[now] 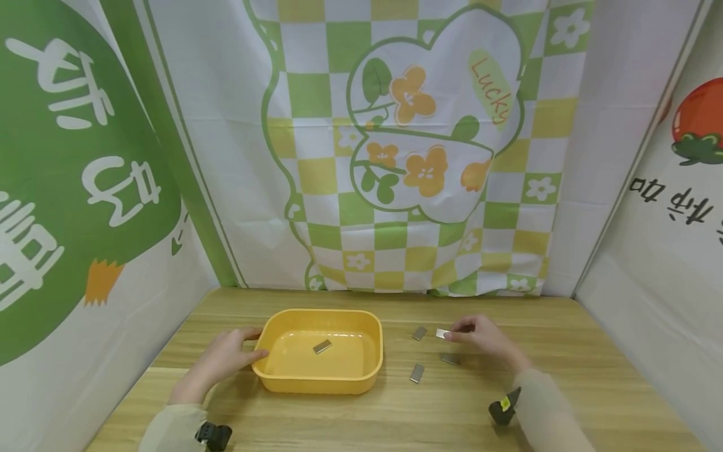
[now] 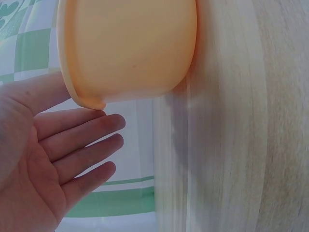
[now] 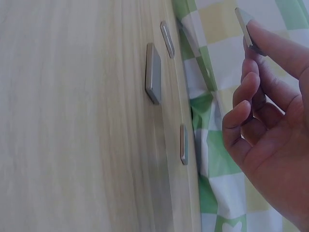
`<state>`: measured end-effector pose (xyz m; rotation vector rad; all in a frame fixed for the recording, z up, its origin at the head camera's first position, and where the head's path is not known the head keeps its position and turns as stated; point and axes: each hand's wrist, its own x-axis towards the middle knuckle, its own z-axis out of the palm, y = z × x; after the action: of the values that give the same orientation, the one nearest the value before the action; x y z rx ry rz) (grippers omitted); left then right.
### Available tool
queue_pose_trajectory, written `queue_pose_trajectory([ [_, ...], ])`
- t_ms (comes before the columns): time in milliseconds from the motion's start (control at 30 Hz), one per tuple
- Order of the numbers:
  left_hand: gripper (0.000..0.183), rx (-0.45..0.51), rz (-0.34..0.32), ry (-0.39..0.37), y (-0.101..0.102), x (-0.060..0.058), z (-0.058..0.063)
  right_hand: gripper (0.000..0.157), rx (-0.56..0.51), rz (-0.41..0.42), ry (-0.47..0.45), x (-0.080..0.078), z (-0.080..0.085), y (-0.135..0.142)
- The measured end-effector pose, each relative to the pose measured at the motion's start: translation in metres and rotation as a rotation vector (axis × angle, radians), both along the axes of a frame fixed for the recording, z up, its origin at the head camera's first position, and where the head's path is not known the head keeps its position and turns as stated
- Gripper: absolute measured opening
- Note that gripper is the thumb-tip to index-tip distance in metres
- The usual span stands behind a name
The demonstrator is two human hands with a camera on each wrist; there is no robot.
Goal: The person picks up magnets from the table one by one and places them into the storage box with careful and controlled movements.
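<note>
Held metal tile (image 1: 441, 333), one: right of the yellow tray (image 1: 316, 385), pinched between thumb and forefinger of the right hand (image 1: 480, 334); it juts out on the tray side, long axis roughly toward the tray. Left hand (image 1: 224, 356), nearer the tray: thumb over its left rim, forefinger against the outside. Tray tile (image 1: 322, 346), one: lying inside. Loose tiles (image 1: 417, 374), three: on the tabletop (image 1: 373, 424), right of the tray. Right wrist view alone: held tile clearly raised. Left wrist view alone: remaining left fingers straight, outside the tray.
</note>
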<state>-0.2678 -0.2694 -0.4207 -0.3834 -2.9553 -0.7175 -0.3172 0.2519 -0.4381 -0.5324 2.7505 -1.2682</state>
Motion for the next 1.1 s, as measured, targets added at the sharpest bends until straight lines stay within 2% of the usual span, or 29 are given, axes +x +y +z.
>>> queue_pose_trajectory([
  [267,0.055,0.005,0.001,-0.014,0.000,0.001,0.001,0.028,0.016,0.028,0.040,-0.003,0.000,-0.010],
  [500,0.055,0.009,0.005,-0.020,0.000,0.001,-0.001,0.027,-0.001,0.020,0.016,-0.003,0.002,-0.020],
  [733,0.054,0.007,0.006,-0.009,-0.001,0.001,-0.002,0.024,-0.032,0.056,0.039,-0.006,0.004,-0.028],
  [1100,0.054,0.017,-0.005,0.000,0.000,0.001,0.001,0.026,-0.024,0.097,0.024,-0.014,0.005,-0.039],
])
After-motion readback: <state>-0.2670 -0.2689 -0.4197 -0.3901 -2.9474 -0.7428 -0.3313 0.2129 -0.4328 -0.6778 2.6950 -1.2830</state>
